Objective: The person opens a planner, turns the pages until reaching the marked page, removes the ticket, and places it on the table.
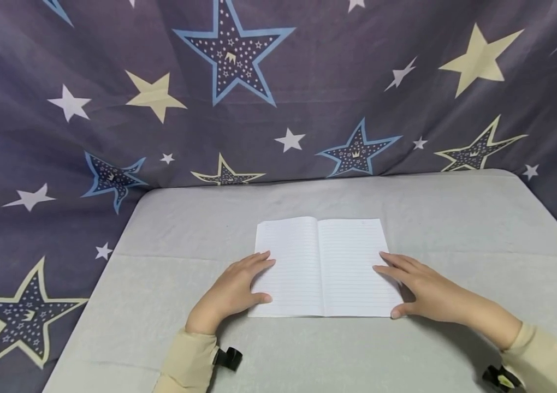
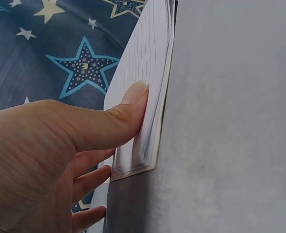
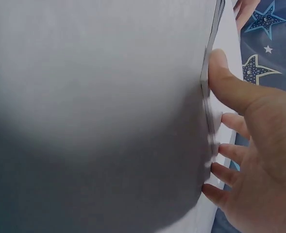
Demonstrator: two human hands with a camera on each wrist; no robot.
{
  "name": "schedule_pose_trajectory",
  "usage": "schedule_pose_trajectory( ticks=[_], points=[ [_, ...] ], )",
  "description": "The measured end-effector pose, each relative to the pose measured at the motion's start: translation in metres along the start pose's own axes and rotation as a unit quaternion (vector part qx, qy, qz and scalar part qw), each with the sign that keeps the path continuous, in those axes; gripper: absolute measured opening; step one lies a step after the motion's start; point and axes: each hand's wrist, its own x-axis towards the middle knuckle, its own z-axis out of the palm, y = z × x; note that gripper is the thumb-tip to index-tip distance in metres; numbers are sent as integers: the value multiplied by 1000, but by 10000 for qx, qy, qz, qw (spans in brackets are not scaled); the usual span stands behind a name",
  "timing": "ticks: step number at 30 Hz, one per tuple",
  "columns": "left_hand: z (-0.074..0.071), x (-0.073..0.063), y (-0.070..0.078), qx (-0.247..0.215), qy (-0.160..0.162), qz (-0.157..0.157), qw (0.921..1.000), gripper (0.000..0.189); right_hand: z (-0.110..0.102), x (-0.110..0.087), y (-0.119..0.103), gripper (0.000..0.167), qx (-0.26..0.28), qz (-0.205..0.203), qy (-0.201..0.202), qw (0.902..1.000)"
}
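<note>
An open notebook (image 1: 288,273) with white lined pages lies flat, its spine running away from me. My left hand (image 1: 231,286) rests at the left page's outer edge, fingers loosely extended over the paper. Its thumb (image 2: 128,114) lies on the page near the bottom corner in the left wrist view. On the other side, my right hand (image 1: 428,289) touches the right page's edge with spread fingers. In the right wrist view, its thumb (image 3: 223,75) is at the notebook's edge and its fingertips (image 3: 220,172) line up along the side.
The notebook lies on a table covered with pale grey cloth (image 1: 337,355). Behind and left of it hangs a dark curtain (image 1: 318,71) printed with stars. Black straps (image 1: 228,358) show at both beige sleeves (image 1: 187,360).
</note>
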Motion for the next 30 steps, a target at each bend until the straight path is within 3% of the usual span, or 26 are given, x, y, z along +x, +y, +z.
schedule_pose_trajectory(
  ticks=[7, 16, 25, 30],
  points=[
    [0, 0, 0, -20, -6, -58, 10000, 75, 3, 2, -5, 79, -24, 333, 108, 9994],
    [1, 0, -1, -5, -18, -39, 10000, 75, 4, 5, -8, 78, -148, 433, 139, 9989],
    [2, 1, 0, 10, -68, -103, 9999, 75, 10, 10, -15, 66, -412, 578, 508, 9962],
    [1, 1, 0, 9, -71, -109, 9999, 75, 9, 15, -18, 70, -525, 706, 499, 9949]
  ],
)
